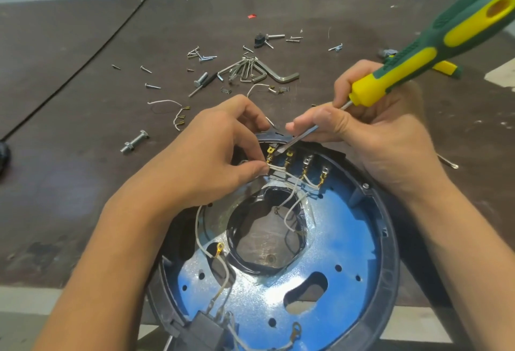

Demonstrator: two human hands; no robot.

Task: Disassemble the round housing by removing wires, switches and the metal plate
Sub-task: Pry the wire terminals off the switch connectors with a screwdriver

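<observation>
Round housing [390, 253] lies flat at the near table [83, 183] edge, 6 o'clock of view, with the shiny metal plate [342, 242] seated inside. Switch block [206, 328] sits at the housing's 7 o'clock, wired.

Terminal row [306, 161] is at the housing's 12 o'clock:
- Left hand [211, 153] pinches a white wire [276, 168] at the leftmost terminal.
- Right hand [376, 139] grips a green-yellow screwdriver [434, 44], blade tip at that same terminal.

Farther out toward 12 o'clock: hex keys [256, 70], loose screws [199, 54].

1 head-worn wide-angle camera faces forward and down, close above the round housing [388, 267]; edges seem distorted.
</observation>
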